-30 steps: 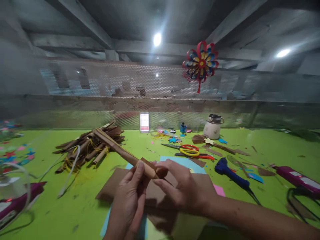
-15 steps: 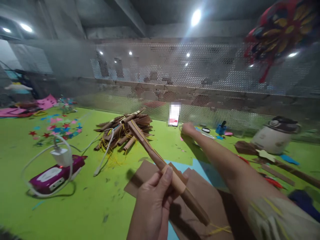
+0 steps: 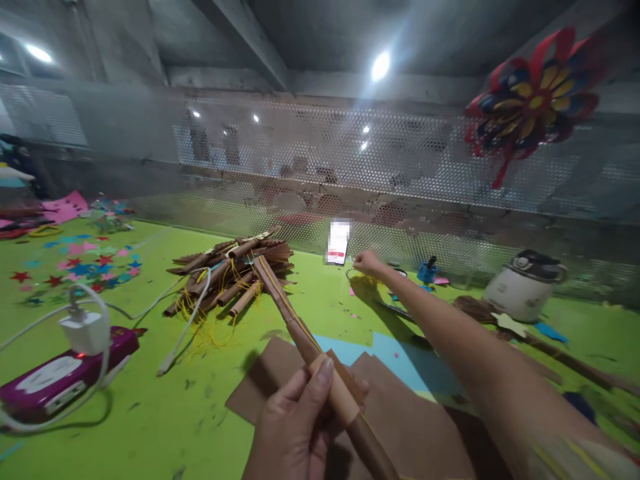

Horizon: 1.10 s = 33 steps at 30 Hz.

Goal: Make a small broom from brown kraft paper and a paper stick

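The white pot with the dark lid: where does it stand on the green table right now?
In the head view, the white pot stands at the far right of the green table, against the mesh wall, beyond the outstretched right hand.

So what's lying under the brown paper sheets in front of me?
A blue sheet shows from under the brown paper sheets, on the green table. How far it runs beneath is covered.

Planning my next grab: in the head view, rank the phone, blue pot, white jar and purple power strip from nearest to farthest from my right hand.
From the right hand:
1. Phone, just left.
2. Blue pot, to its right.
3. White jar, far right.
4. Purple power strip, far left, near edge.
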Tool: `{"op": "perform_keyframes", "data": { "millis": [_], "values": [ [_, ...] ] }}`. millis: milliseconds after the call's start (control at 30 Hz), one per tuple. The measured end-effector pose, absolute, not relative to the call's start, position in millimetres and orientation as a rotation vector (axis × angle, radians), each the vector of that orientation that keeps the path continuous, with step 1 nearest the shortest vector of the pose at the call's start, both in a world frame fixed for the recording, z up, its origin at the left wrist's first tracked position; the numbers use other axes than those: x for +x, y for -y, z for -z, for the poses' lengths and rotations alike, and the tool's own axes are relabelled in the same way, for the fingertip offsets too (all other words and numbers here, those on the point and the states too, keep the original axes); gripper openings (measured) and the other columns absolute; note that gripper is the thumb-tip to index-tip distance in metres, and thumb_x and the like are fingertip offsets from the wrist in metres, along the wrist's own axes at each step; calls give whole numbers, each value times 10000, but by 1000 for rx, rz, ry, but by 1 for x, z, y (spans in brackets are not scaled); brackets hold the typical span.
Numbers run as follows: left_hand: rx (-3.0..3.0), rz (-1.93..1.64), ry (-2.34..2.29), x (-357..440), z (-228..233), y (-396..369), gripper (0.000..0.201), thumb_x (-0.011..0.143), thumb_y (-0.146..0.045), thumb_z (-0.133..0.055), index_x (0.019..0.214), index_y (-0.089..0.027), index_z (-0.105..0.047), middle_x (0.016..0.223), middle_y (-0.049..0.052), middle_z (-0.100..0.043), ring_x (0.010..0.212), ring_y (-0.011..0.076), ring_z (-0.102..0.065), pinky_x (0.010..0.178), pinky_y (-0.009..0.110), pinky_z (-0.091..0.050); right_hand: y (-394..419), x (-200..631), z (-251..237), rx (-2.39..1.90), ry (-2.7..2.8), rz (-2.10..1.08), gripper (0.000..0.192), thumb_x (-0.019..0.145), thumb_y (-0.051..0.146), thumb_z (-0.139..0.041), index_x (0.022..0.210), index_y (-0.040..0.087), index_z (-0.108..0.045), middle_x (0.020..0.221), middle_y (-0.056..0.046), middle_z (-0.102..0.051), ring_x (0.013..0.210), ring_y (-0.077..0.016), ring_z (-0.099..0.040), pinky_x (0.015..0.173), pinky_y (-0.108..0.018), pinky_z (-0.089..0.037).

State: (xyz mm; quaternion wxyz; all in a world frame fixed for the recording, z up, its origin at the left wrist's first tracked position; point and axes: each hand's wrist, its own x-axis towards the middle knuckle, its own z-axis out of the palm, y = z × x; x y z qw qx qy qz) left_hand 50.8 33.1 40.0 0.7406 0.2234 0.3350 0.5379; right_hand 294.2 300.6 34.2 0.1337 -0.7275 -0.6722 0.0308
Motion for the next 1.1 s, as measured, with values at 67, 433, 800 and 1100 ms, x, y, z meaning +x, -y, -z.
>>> {"op": "perform_keyframes", "data": {
  "millis": [67,433,800,1100],
  "values": [
    [498,-1184,-728,51,-41,-32,245,615,-298,-786,791,-141,-722,774,100,-713,679,218,-665,645,305,-539,-286,306,-49,-2018,1860,-262,318,895,318,-547,1167,154,-544,1160,-77,-572,964,-207,-594,796,-399,-515],
    [579,-1223,-609,52,-39,-33,150,734,-233,-699,813,-105,-699,774,95,-692,713,166,-641,696,238,-532,-179,349,-134,-1380,1434,-541,418,631,540,-704,722,151,-583,814,-72,-688,691,-127,-586,598,-253,-416],
    [675,-1313,-527,55,-61,-38,92,731,-178,-691,779,-99,-691,740,95,-698,665,139,-631,666,227,-521,-66,349,-144,-924,1289,-760,333,621,442,-775,750,181,-612,799,-51,-693,730,-155,-650,735,-317,-510],
    [1087,-1207,-363,92,-94,-60,233,695,-278,-737,847,-102,-711,909,111,-709,877,192,-632,884,321,-451,-26,313,-109,-728,1182,-917,209,721,368,-737,770,194,-632,812,-25,-680,760,-139,-641,701,-274,-521]
  ]
}}
